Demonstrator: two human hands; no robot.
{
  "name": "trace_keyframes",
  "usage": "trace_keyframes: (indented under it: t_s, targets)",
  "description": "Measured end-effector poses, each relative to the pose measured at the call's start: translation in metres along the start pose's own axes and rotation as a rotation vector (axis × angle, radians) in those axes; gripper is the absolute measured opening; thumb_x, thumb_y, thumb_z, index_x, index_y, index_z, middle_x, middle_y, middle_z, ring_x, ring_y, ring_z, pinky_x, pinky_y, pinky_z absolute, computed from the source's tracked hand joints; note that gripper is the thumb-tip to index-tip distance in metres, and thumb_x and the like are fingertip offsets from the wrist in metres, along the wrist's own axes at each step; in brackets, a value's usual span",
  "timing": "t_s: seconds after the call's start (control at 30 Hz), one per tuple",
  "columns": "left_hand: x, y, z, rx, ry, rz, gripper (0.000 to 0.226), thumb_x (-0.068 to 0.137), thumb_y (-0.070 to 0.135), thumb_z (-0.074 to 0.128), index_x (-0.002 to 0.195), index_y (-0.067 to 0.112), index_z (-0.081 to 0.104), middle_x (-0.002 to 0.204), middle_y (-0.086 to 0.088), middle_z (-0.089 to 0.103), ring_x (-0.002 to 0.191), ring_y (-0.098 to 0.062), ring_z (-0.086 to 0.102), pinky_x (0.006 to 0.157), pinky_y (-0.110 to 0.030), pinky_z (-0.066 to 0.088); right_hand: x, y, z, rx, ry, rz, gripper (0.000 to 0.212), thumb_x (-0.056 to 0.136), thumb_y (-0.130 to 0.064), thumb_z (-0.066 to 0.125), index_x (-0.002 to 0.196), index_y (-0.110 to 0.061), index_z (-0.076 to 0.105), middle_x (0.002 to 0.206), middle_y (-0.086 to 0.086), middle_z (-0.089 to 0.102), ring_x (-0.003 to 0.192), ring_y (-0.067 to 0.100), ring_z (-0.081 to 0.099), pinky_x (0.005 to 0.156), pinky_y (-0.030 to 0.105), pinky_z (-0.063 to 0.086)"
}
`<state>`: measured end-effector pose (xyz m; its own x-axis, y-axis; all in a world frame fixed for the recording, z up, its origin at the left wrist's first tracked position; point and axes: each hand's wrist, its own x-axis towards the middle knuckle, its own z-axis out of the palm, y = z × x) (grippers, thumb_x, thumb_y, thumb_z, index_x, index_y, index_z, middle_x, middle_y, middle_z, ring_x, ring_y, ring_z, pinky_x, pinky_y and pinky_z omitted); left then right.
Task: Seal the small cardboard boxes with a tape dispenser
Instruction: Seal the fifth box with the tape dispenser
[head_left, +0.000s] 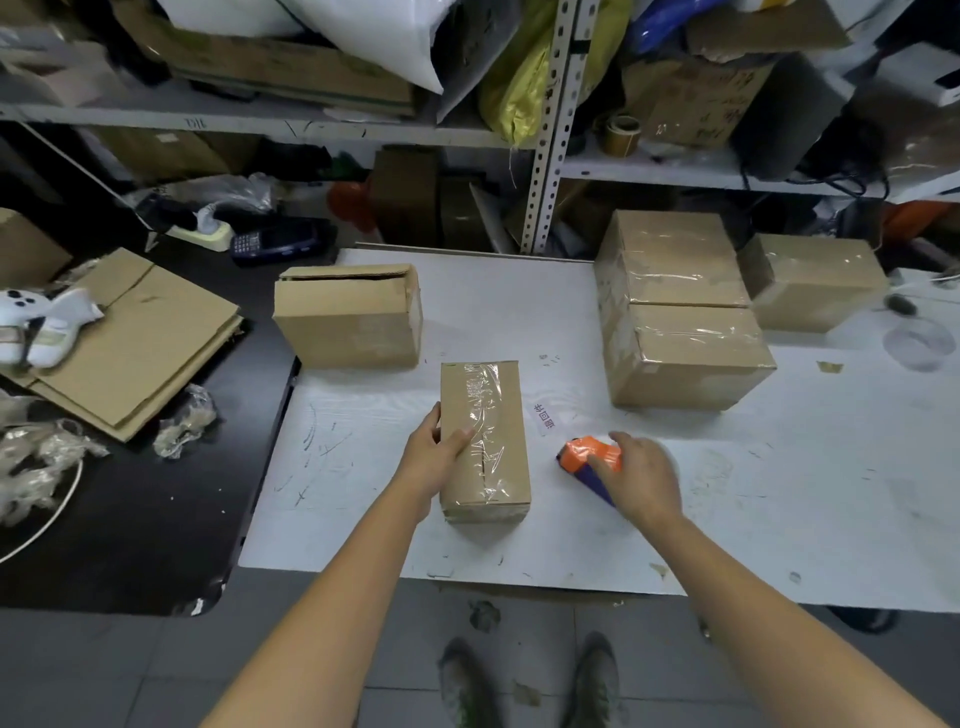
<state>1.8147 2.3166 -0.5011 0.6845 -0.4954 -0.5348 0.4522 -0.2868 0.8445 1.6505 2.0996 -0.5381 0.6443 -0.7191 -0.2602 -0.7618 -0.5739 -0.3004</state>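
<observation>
On the white table (519, 545) mid-frame, the left hand (431, 457) holds a taped box (485, 441) while the right hand (641, 480) grips the orange tape dispenser (589, 457).

Taped box (484, 441) lies lengthwise before me; open-flapped box (348, 317) at eleven o'clock; orange dispenser (592, 460) at three o'clock, beside it.

Orange-and-purple tape dispenser (589, 464), brown cardboard box (484, 441), white table (727, 509)
</observation>
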Motion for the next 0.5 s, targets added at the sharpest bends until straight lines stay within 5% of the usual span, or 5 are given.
trace_keyframes:
  t_s: [0.1, 0.27, 0.43, 0.5]
  targets:
    - [0.000, 0.000, -0.001, -0.021, -0.003, -0.006, 0.033, 0.094, 0.024, 0.065, 0.124, 0.036, 0.060, 0.109, 0.003, 0.073, 0.091, -0.015, 0.073, 0.066, -0.027, 0.056, -0.002, 0.013, 0.016, -0.062, -0.130, -0.023, 0.072, 0.090, -0.050, 0.063, 0.150, -0.023, 0.034, 0.130, 0.009, 0.058, 0.113, 0.030, 0.059, 0.089, 0.039, 0.050]
    - [0.003, -0.002, 0.000, -0.037, 0.012, 0.003, 0.040, 0.095, 0.022, 0.064, 0.132, 0.033, 0.056, 0.112, 0.003, 0.071, 0.091, -0.013, 0.072, 0.064, -0.024, 0.055, -0.002, 0.022, 0.028, -0.197, -0.130, -0.098, 0.080, 0.097, -0.025, 0.054, 0.158, -0.026, 0.001, 0.113, 0.009, 0.065, 0.096, 0.026, 0.061, 0.081, 0.036, 0.051]
    - [0.001, 0.004, 0.000, 0.182, 0.142, 0.085, 0.073, 0.091, 0.024, 0.068, 0.152, 0.036, 0.030, 0.137, 0.012, 0.048, 0.124, -0.013, 0.051, 0.090, -0.028, 0.045, -0.006, 0.008, -0.007, -0.039, -0.175, -0.176, 0.078, 0.099, -0.029, 0.055, 0.159, -0.024, 0.003, 0.134, 0.006, 0.054, 0.120, 0.028, 0.052, 0.093, 0.036, 0.046]
    - [-0.001, 0.011, 0.001, 0.352, 0.192, 0.169, 0.069, 0.092, 0.021, 0.067, 0.151, 0.033, 0.034, 0.149, 0.008, 0.041, 0.137, -0.015, 0.041, 0.102, -0.028, 0.038, -0.009, -0.006, -0.034, 0.071, -0.195, -0.199, 0.076, 0.097, -0.030, 0.057, 0.158, -0.028, 0.012, 0.140, 0.003, 0.050, 0.124, 0.025, 0.049, 0.092, 0.033, 0.046]
